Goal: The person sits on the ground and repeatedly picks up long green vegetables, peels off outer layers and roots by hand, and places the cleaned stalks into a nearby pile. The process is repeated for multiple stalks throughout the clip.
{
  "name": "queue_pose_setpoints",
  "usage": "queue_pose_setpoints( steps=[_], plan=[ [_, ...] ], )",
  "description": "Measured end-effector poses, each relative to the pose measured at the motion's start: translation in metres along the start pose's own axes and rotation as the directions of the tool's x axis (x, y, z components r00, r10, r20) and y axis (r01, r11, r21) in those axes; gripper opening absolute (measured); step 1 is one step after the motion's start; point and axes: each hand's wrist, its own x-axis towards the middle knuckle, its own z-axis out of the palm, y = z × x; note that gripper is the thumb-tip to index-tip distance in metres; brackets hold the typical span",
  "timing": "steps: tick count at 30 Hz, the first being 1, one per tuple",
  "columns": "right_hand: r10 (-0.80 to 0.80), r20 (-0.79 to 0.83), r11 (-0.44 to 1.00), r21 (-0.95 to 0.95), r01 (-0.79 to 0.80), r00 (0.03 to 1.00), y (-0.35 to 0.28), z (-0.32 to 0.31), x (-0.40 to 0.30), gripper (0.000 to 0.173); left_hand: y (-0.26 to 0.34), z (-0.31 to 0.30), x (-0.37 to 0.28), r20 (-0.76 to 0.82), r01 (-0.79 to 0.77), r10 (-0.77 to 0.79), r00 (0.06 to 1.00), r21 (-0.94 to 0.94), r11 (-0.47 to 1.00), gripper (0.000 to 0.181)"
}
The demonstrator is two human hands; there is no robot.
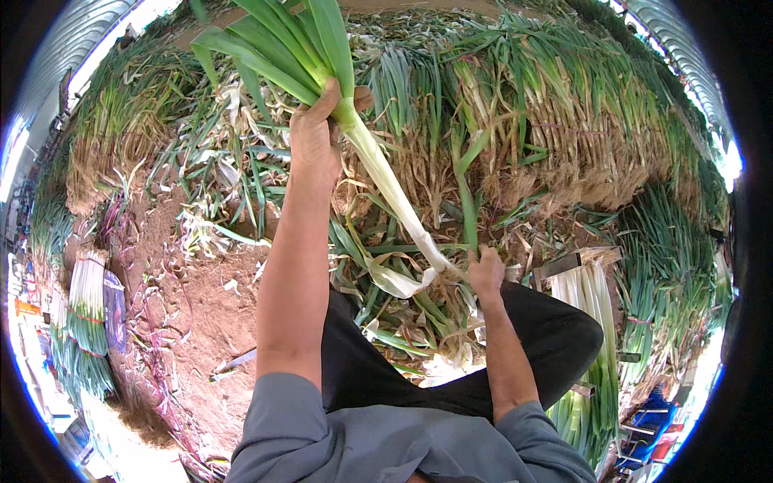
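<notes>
My left hand grips a large Welsh onion or leek just below its fanned green leaves. The pale stalk slants down to the right, its root end close to my right hand. A long green leaf rises from the closed fingers of that right hand. A whitish strip of peeled sheath hangs in a curve beside the root end. Between my bent legs lies a heap of stripped leaves and skins.
Bundles of untrimmed stalks with soil-caked roots line the far side. Cleaned white stalks lie in a rack by my right knee. Tied bundles lie at the left. A blade-like thing rests on the bare soil.
</notes>
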Motion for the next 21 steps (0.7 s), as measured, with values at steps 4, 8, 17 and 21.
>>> queue_pose_setpoints(
  steps=[4, 8, 17, 21],
  plan=[
    [0.126, 0.181, 0.855, 0.480, -0.199, 0.975, -0.048, -0.022, 0.033, 0.042, 0.001, 0.000, -0.007, 0.109, 0.013, -0.007, 0.994, -0.057, 0.998, 0.042],
    [-0.172, 0.357, 0.465, 0.851, -0.244, 0.918, -0.152, -0.067, 0.083, 0.053, -0.006, 0.007, -0.009, 0.238, 0.023, -0.019, 0.971, -0.014, 1.000, 0.051],
    [-0.263, 0.351, 0.114, 0.936, -0.333, 0.899, -0.222, -0.087, 0.117, 0.034, -0.011, 0.031, -0.023, 0.350, 0.101, -0.089, 0.932, -0.015, 0.995, 0.060],
    [-0.266, 0.301, 0.167, 0.950, -0.264, 0.916, -0.215, -0.090, 0.113, 0.030, -0.011, 0.032, -0.028, 0.429, 0.131, -0.121, 0.895, 0.006, 0.991, 0.059]
  ],
)
